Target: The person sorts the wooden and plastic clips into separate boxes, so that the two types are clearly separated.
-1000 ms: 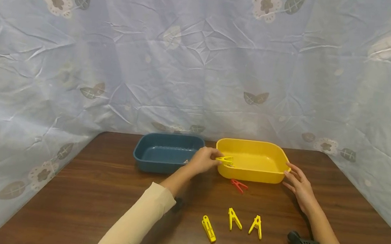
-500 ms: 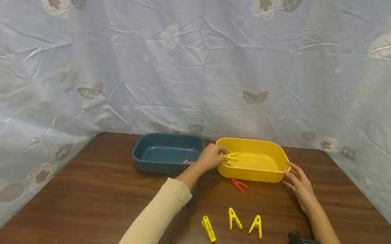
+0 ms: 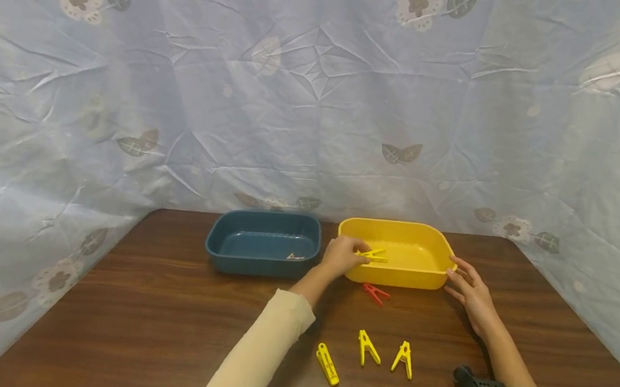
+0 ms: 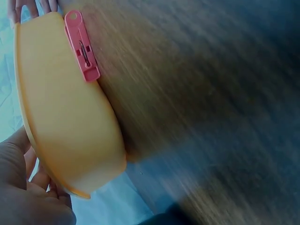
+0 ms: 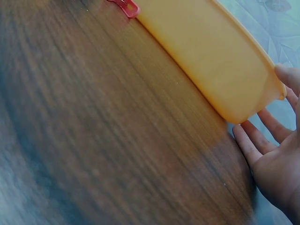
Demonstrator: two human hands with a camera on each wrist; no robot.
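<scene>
My left hand point(image 3: 342, 256) reaches over the near left rim of the yellow bin point(image 3: 397, 278). It pinches a yellow clothespin point(image 3: 375, 255) inside the bin; in the left wrist view the bin's wall hides that clothespin. With fairly straight fingers, my right hand point(image 3: 474, 296) touches the bin's right end, thumb by the rim point(image 5: 276, 140). A red clothespin point(image 3: 375, 294) lies on the table just in front of the bin. Closer to me lie three more yellow clothespins point(image 3: 328, 365), one on its side and two with legs spread.
Left of the yellow bin stands a dark blue bin point(image 3: 260, 268) with a small pale clip-like thing point(image 3: 295, 257) in it. Both are near the back edge of the brown wooden table point(image 3: 163, 316). A floral curtain point(image 3: 211, 115) hangs behind. A black device point(image 3: 476, 385) is on the right wrist.
My left hand has moved right, carrying the yellow clothespin from the bin's left rim further into the yellow bin. My right hand stays at the bin's right end.
</scene>
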